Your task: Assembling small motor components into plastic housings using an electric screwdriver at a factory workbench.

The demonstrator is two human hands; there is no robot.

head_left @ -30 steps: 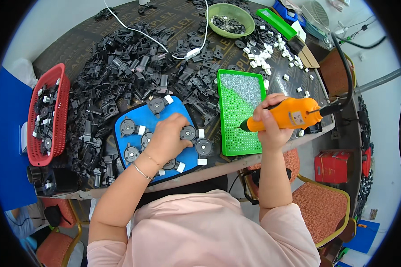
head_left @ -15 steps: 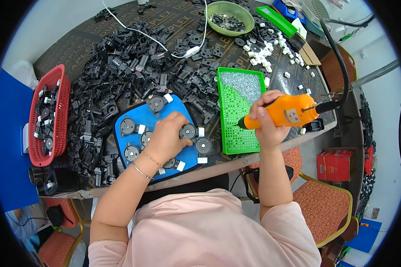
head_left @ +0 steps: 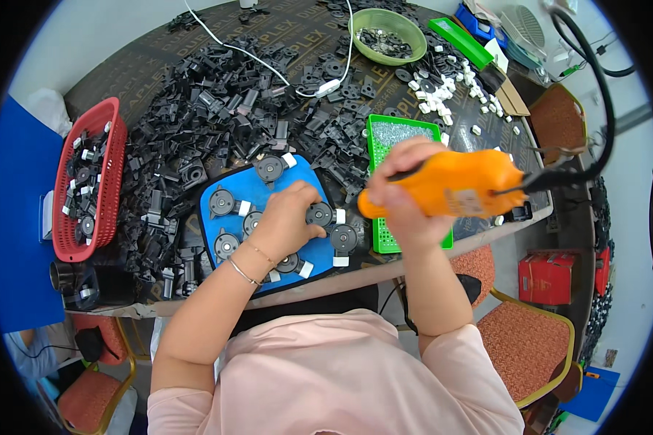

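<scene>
Layout of the table, read from left to right; clock positions are taken from the centre of the mat unless stated otherwise. A red basket [head_left: 115, 167] filled with black and white pieces stands between nine and ten o'clock. A pile of black parts [head_left: 218, 101] spreads from ten to twelve o'clock. The blue mat [head_left: 244, 183] carries several round dark discs, each with a white tab where visible: one disc [head_left: 270, 168] at twelve, others at ten, eight and five, and one near the centre partly behind the left hand [head_left: 290, 214]. The left thumb and forefinger pinch the rim of the held disc [head_left: 320, 214], which lies at three o'clock on the mat; its tab [head_left: 339, 216] points to three. A neighbouring disc [head_left: 343, 238] lies just beside it, between four and five o'clock of it. A green bowl [head_left: 363, 48] of small parts stands at one o'clock. The green tray [head_left: 386, 238], holding silver bits [head_left: 403, 132] at its far end, lies between two and three. Over it, the right hand [head_left: 410, 206], blurred, has its fingers wrapped around an orange driver [head_left: 479, 185], nose toward nine, black cable [head_left: 606, 109] leaving toward three. White pieces [head_left: 437, 96] lie scattered at two o'clock.
</scene>
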